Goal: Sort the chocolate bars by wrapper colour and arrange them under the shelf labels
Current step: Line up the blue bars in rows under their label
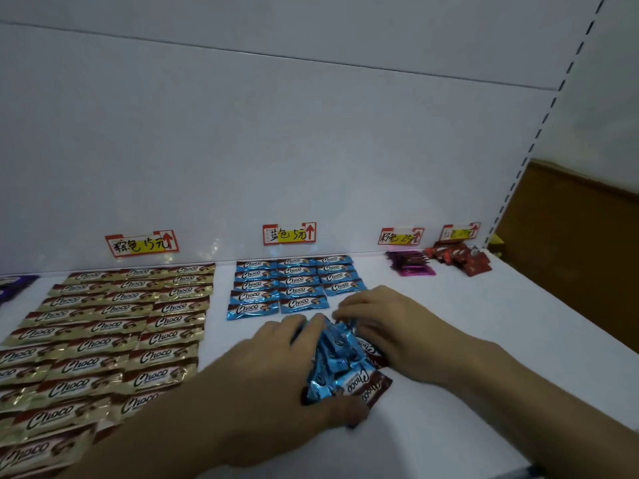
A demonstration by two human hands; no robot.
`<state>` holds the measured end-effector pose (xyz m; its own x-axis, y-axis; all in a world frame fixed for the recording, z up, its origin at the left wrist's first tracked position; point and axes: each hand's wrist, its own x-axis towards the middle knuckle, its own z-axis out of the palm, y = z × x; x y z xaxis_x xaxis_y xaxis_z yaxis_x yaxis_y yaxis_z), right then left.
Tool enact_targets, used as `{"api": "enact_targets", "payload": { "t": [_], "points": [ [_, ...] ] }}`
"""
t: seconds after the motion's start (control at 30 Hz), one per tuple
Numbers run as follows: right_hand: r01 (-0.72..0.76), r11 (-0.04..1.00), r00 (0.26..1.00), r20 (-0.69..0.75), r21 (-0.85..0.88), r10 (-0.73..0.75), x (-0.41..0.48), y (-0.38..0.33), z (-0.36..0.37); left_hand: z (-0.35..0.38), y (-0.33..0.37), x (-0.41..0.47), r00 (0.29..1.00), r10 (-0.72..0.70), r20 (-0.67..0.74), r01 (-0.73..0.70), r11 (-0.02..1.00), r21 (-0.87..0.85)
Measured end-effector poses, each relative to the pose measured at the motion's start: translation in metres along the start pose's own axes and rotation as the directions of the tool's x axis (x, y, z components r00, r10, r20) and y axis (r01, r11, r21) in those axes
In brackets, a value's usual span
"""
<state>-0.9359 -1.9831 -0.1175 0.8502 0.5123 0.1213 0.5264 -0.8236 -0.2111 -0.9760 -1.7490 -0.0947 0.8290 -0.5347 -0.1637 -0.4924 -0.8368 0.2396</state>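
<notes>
A loose pile of blue Choco bars (340, 361) lies on the white shelf (466, 323) in front of me. My left hand (276, 371) grips the pile from the left, thumb under its near edge. My right hand (383, 323) holds it from the right, fingers curled over the top bars. Behind the pile, blue bars (294, 285) lie in neat rows under the blue label (289, 233). Gold bars (110, 326) fill rows under the left label (141, 244).
Pink bars (411, 266) sit under a third label (401, 236) and red bars (460, 259) under a fourth label (461, 231) at the back right. A purple wrapper (14, 286) shows at the far left. The shelf ends at a slotted upright (511, 188) on the right.
</notes>
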Motion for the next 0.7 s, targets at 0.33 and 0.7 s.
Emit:
{"api": "enact_targets", "payload": {
  "t": [0.33,0.7],
  "points": [
    [-0.146,0.941,0.976,-0.113,0.304,0.188,-0.019,0.009,0.004,0.050,0.053,0.038,0.967,-0.209,-0.148,0.212,0.977,0.009],
    [-0.341,0.713,0.772,-0.251,0.612,0.584,-0.022,0.032,-0.002,0.042,0.069,0.051,0.952,-0.103,-0.289,0.130,0.989,0.076]
  ]
}}
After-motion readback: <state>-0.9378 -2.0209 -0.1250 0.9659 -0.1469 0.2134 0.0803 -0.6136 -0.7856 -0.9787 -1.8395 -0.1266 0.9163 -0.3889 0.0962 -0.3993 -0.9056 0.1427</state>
